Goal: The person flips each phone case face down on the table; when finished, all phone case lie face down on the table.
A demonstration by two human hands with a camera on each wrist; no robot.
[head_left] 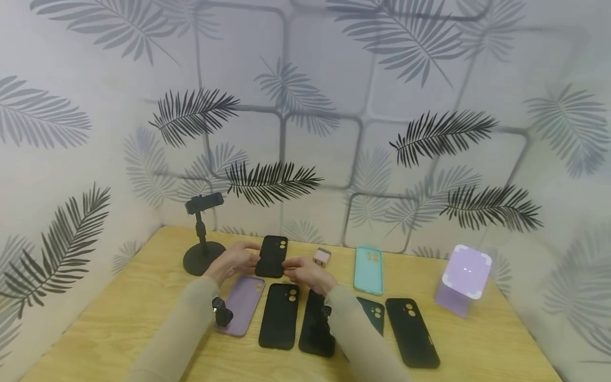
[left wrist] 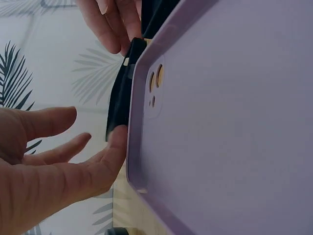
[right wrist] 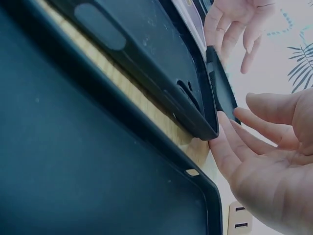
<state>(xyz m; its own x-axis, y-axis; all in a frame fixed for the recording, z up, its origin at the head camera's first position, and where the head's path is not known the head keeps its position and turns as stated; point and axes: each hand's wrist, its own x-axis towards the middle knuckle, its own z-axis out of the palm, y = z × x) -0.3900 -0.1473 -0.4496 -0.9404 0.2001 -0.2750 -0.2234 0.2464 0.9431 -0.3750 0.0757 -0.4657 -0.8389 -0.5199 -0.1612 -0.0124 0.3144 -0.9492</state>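
Note:
At the back of the table lies a black phone case (head_left: 271, 257) with a camera cutout. My left hand (head_left: 237, 257) is at its left edge, fingertips touching the side and thumb held apart. On the opposite edge, my right hand (head_left: 305, 269) has its extended fingers at the case, its thumb also free. The left wrist view shows the black case (left wrist: 120, 95) between both hands, partly behind a lilac phone case (left wrist: 234, 112). In the right wrist view the same black case (right wrist: 224, 90) stands beyond another dark case's corner, at my right hand's (right wrist: 274, 156) fingertips.
In front lie the lilac case (head_left: 244, 307), black cases (head_left: 279, 318) and a dark green case (head_left: 375, 314) partly under the right sleeve. A turquoise case (head_left: 368, 270) and pink charger plug (head_left: 322, 257) lie behind. A black stand (head_left: 201, 259) is left, a lilac box-shaped object (head_left: 465, 276) right.

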